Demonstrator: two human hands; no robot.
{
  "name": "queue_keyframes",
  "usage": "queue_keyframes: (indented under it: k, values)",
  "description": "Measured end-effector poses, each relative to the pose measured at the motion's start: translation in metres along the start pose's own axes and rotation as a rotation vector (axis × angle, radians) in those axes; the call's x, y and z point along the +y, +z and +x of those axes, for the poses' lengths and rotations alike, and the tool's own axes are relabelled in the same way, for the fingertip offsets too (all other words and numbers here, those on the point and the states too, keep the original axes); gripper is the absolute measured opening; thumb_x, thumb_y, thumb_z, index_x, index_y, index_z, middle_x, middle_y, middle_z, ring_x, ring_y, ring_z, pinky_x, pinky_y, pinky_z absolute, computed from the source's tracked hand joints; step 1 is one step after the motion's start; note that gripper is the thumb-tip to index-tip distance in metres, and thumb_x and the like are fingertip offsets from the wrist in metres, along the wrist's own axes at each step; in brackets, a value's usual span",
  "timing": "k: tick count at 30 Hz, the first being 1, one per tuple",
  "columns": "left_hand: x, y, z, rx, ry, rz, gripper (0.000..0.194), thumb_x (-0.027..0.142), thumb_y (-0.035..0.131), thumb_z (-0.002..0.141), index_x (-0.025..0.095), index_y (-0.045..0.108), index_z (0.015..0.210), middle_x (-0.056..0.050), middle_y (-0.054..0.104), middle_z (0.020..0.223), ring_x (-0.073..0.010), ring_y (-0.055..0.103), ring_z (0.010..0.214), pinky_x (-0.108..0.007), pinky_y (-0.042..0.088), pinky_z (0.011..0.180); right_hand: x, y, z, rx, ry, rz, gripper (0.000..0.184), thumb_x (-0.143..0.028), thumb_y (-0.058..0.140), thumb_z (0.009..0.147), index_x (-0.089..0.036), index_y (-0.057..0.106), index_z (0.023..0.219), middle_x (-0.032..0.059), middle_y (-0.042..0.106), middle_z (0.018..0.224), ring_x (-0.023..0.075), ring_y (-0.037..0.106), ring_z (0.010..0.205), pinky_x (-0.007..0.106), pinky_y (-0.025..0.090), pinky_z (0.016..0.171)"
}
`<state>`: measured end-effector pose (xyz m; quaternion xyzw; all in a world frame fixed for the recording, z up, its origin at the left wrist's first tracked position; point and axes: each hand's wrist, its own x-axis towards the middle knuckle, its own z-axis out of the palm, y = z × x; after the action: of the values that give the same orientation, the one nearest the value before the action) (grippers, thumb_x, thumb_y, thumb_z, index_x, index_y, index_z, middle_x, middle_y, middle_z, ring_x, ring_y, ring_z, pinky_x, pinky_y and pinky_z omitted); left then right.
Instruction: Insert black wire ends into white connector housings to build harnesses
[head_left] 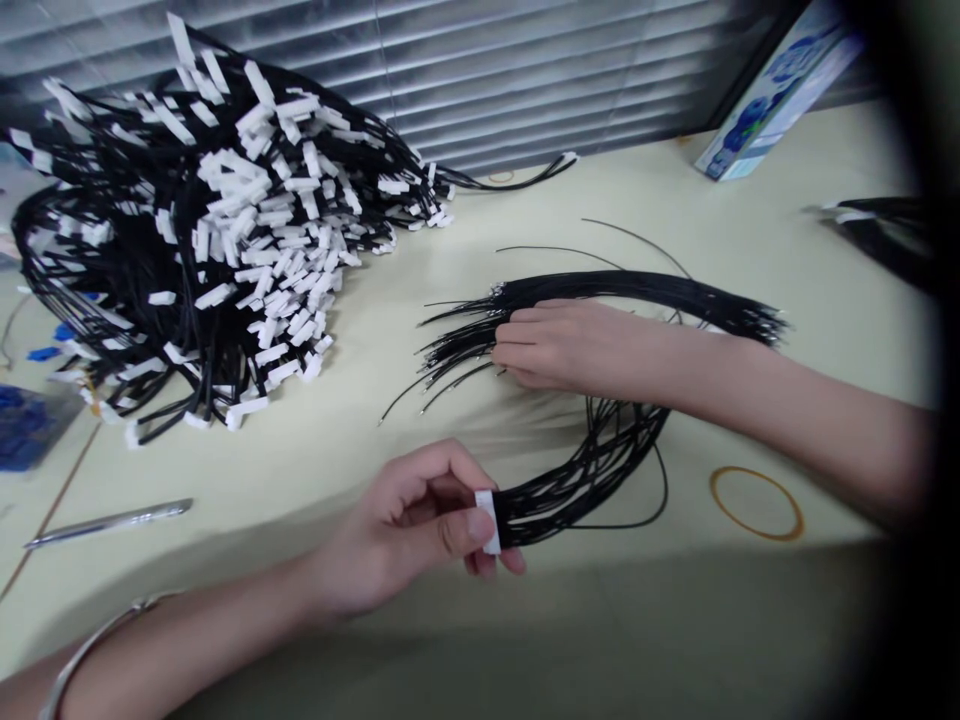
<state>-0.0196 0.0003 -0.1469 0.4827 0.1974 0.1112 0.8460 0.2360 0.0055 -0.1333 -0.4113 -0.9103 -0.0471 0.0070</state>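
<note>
My left hand [420, 525] is closed in a pinch on a small white connector [489, 520], from which a bundle of thin black wires [592, 465] curves up and round. My right hand [559, 345] lies on the table with its fingers curled together over the loose ends of a black wire bundle [637, 288]. Whether those fingers hold a single wire is hidden. Both bundles lie on the pale table [375, 440].
A big heap of black wires with white connectors [202, 230] fills the left. A metal pen [112, 520] lies at the near left, a yellow rubber band [756, 502] at the right. A blue and white box [780, 95] stands at the back right by window blinds [525, 70].
</note>
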Motion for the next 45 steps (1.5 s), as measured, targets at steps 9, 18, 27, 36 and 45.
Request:
queue_keyframes:
  k: [9,18,27,36,45]
  values:
    - [-0.005,-0.005,-0.001,0.047,0.054,-0.021,0.012,0.024,0.061,0.09,0.014,0.055,0.09,-0.006,0.072,0.078,-0.0111,0.068,0.07,-0.019,0.052,0.063,0.006,-0.006,-0.003,-0.011,-0.035,0.141,0.016,-0.014,0.044,0.096,-0.015,0.058,0.088,0.0008,0.055,0.087,0.0131,0.044,0.083,0.03,0.035,0.074]
    - [-0.001,-0.003,0.004,0.064,0.061,-0.118,0.011,0.021,0.062,0.089,0.013,0.056,0.088,-0.007,0.073,0.077,-0.0106,0.067,0.068,-0.017,0.052,0.062,0.003,-0.004,-0.004,0.008,-0.008,0.169,0.021,-0.011,0.039,0.097,-0.015,0.054,0.082,0.002,0.054,0.086,0.0135,0.044,0.084,0.031,0.034,0.076]
    - [0.0,-0.008,0.005,0.061,0.048,-0.184,0.008,0.021,0.06,0.09,0.014,0.058,0.088,-0.006,0.072,0.077,-0.0089,0.066,0.066,-0.015,0.049,0.061,-0.012,-0.018,0.001,0.321,0.206,0.397,0.013,-0.026,0.033,0.101,-0.017,0.042,0.1,0.0001,0.051,0.083,0.0102,0.043,0.067,0.025,0.036,0.062]
    - [-0.002,-0.013,0.003,0.043,0.09,-0.271,0.015,0.013,0.05,0.094,0.018,0.064,0.089,-0.002,0.071,0.083,-0.009,0.065,0.079,-0.017,0.049,0.071,-0.083,-0.044,-0.002,0.313,0.05,0.41,0.021,0.003,0.048,0.084,-0.016,0.056,0.09,0.0028,0.053,0.094,0.0151,0.047,0.087,0.027,0.036,0.078]
    - [-0.001,-0.014,0.004,0.078,0.066,-0.272,0.011,0.017,0.052,0.093,0.017,0.061,0.1,-0.003,0.071,0.084,-0.0074,0.064,0.074,-0.015,0.05,0.069,-0.083,-0.048,-0.001,0.407,0.114,0.267,0.02,0.003,0.052,0.079,-0.015,0.06,0.077,-0.0008,0.056,0.076,0.0142,0.045,0.073,0.028,0.034,0.068]
